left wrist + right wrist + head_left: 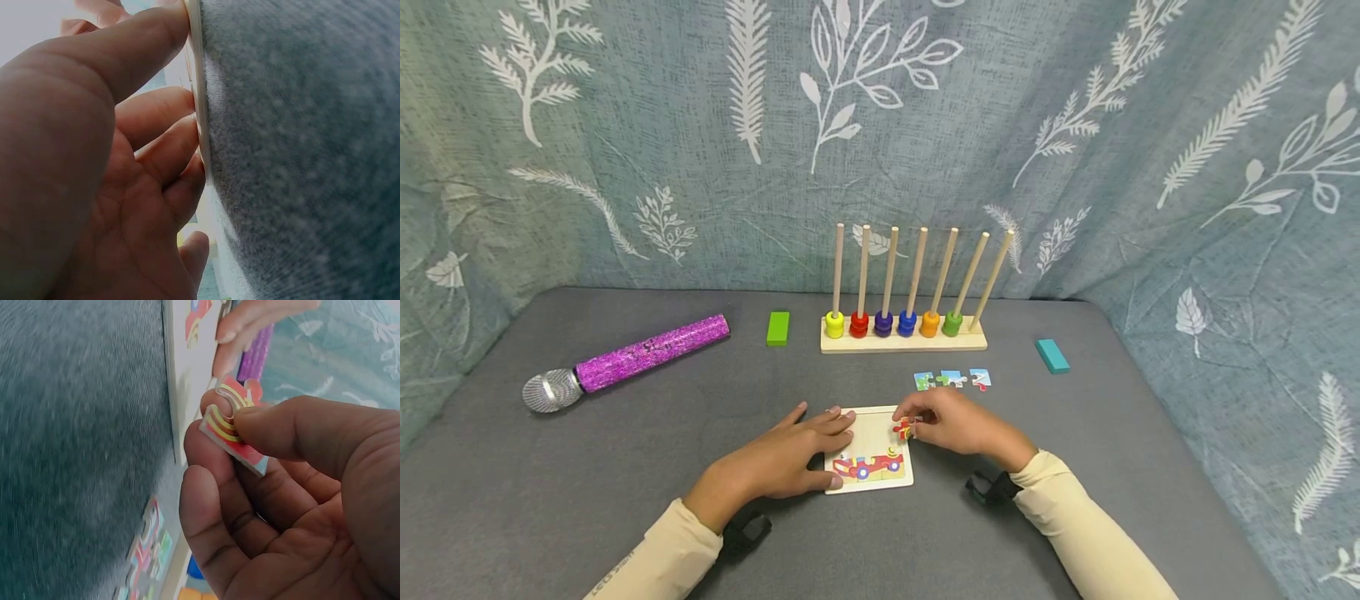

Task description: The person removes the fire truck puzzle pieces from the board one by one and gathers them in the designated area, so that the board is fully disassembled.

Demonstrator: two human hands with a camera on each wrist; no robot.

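A wooden puzzle tray [868, 427] lies flat on the table, and joined pieces of a red vehicle picture [880, 463] fill its lower part. My left hand [782, 458] rests on the tray's left side with fingers extended, thumb at the lower left corner. In the left wrist view its fingertips [187, 134] touch the tray's edge. Over the tray's right rim, my right hand [962, 423] pinches a red and yellow puzzle piece [220, 427] between thumb and fingers. Three loose puzzle pieces [952, 379] lie just beyond the right hand.
A wooden peg stand [902, 345] with coloured rings stands at the back. Left of it are a green block [778, 328] and a purple glittery microphone [651, 352]. A teal block [1052, 356] lies to the right. A leaf-patterned cloth [700, 167] hangs behind the table.
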